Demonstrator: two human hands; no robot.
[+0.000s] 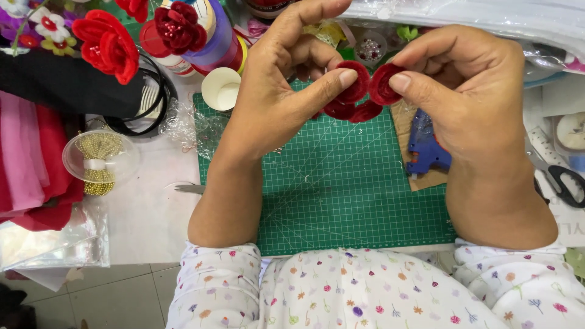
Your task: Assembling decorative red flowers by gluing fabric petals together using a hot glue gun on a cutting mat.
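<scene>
Both hands are raised over a green cutting mat [341, 195] and pinch a small red fabric flower [361, 96] made of rolled petals. My left hand [277, 91] presses its thumb on the left rolled petal. My right hand [469, 91] presses its thumb on the right rolled petal. Two more red petals hang below the thumbs. The back of the flower is hidden behind my fingers.
A blue glue gun [425, 148] lies on brown cardboard at the mat's right edge, black-handled scissors [563, 183] further right. Finished red flowers [109, 42], a paper cup [220, 88], a clear dish of gold bead chain [97, 158] and folded pink and red fabric [30, 158] sit left.
</scene>
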